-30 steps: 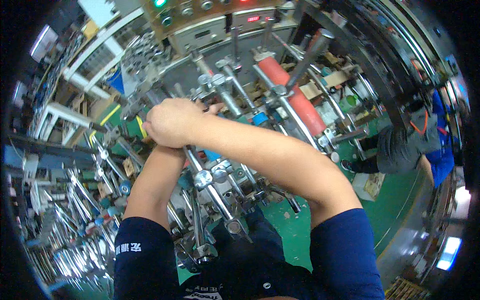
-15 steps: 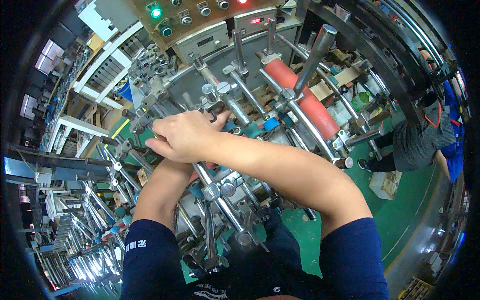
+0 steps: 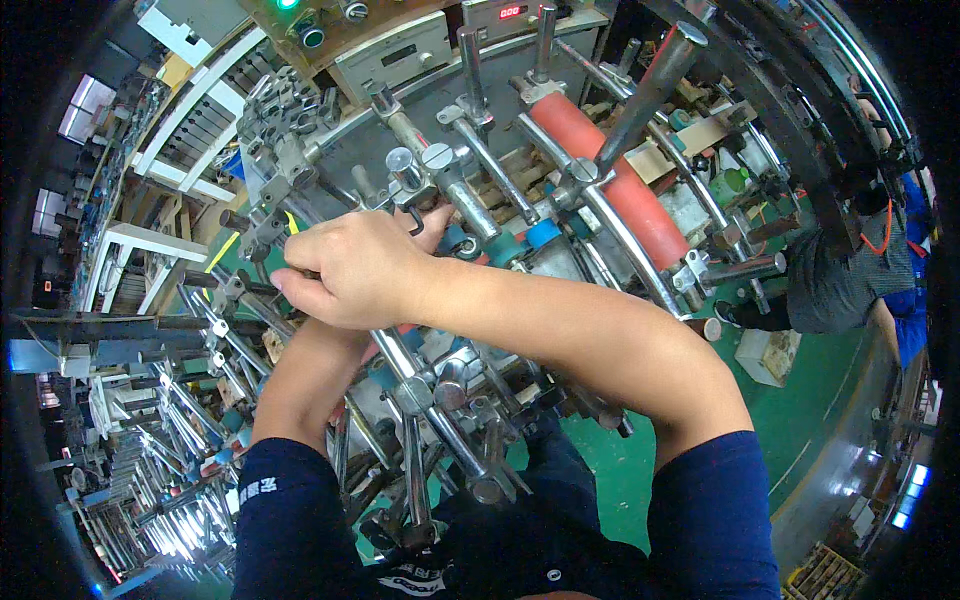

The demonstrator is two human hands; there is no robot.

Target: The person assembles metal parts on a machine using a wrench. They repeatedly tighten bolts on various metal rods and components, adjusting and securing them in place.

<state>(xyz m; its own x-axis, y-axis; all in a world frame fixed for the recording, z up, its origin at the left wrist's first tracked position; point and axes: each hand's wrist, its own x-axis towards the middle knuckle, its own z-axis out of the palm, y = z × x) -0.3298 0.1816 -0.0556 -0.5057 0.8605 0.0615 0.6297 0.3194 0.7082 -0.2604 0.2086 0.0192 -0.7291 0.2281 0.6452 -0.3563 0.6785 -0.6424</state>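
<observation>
The right hand [image 3: 350,268] reaches across to the left, fingers curled down around a shiny steel rod [image 3: 415,385] that runs from under the palm toward the near side. The left hand is hidden beneath it, so I cannot tell its grip. Just right lie teal collars [image 3: 535,237]; farther right, a long red rubber roller [image 3: 605,180]. At the far right a co-worker [image 3: 850,275] bends over the green floor [image 3: 800,430].

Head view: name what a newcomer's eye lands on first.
The right hand lies centre frame, laid over the left hand, whose grip is hidden, amid radiating steel rods. A red roller slants at upper right. A green lamp glows at the top edge.
</observation>
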